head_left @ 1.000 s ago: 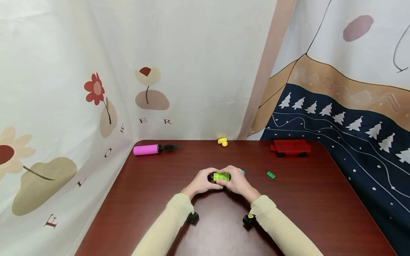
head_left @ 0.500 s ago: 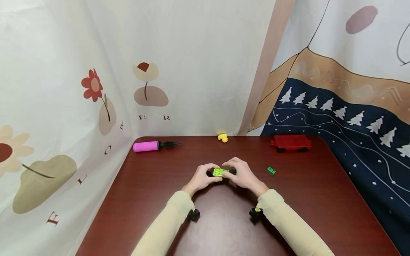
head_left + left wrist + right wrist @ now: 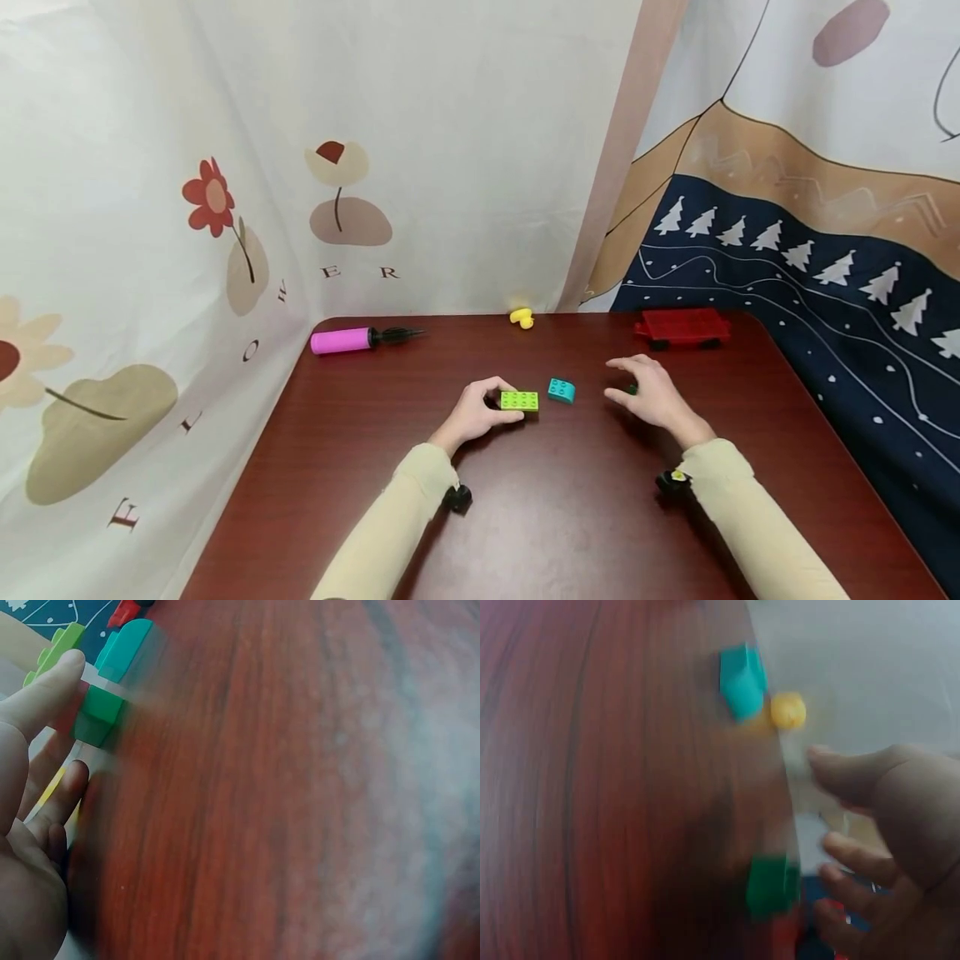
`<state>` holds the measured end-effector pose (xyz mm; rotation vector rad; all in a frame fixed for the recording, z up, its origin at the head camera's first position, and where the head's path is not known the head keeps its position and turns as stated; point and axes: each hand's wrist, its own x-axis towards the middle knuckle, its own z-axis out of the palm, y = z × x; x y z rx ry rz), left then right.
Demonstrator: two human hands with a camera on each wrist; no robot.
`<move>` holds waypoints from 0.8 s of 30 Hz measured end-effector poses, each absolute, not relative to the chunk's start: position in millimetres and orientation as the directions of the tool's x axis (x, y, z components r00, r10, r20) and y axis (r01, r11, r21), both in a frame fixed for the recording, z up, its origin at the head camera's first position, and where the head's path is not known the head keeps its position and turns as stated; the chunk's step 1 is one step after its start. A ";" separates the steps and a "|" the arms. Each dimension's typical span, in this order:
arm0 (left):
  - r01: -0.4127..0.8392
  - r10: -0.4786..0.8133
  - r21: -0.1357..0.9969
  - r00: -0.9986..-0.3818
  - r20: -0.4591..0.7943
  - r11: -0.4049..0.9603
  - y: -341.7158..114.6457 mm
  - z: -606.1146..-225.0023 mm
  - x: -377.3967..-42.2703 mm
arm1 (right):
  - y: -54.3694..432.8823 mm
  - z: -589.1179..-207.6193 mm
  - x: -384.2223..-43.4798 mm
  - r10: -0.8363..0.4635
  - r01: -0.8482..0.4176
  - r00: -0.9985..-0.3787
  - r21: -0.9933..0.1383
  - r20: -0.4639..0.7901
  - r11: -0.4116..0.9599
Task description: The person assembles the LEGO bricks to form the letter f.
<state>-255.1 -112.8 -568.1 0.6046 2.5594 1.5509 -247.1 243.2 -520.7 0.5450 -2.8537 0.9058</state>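
A: What lies nearest?
B: Two pale yellow sleeves over the desk, ending in a pair of bare hands. The left hand pinches a lime-green eight-stud building brick between thumb and fingers, studs upward. The left wrist view also shows a green block and a bit of red beside it; whether they are joined to it cannot be told.
A: And the right hand?
B: Thumb and fingers spread, just beside a dark green brick, which it partly hides from the head view.
A: Between the hands?
B: A teal brick, on the desk just right of the lime-green one.
A: Farther off?
B: A pink hand pump with a black nozzle at far left, a red wheeled toy wagon at far right; its inside is too small to read. A yellow toy duck sits by the back edge.
A: Any writing?
B: On the pale curtain behind, spaced letters spell "FLOWER".
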 end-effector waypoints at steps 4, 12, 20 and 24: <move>0.279 0.378 0.875 -0.918 0.121 0.397 -112.5 -568.2 -256.2 | 269.5 -522.9 -245.3 -0.338 -0.326 -0.938 -0.517 0.073 0.792; 0.278 0.373 0.878 -0.919 0.126 0.389 -112.4 -569.6 -257.2 | 281.1 -528.3 -242.2 -0.350 -0.298 -0.936 -0.566 0.017 0.769; 0.264 0.374 0.876 -0.922 0.105 0.403 -111.4 -568.9 -258.0 | 273.3 -539.1 -242.3 -0.327 -0.313 -0.941 -0.575 0.082 0.756; 0.268 0.378 0.881 -0.919 0.112 0.390 -110.0 -569.5 -258.3 | 271.4 -543.0 -242.5 -0.305 -0.300 -0.948 -0.584 0.093 0.754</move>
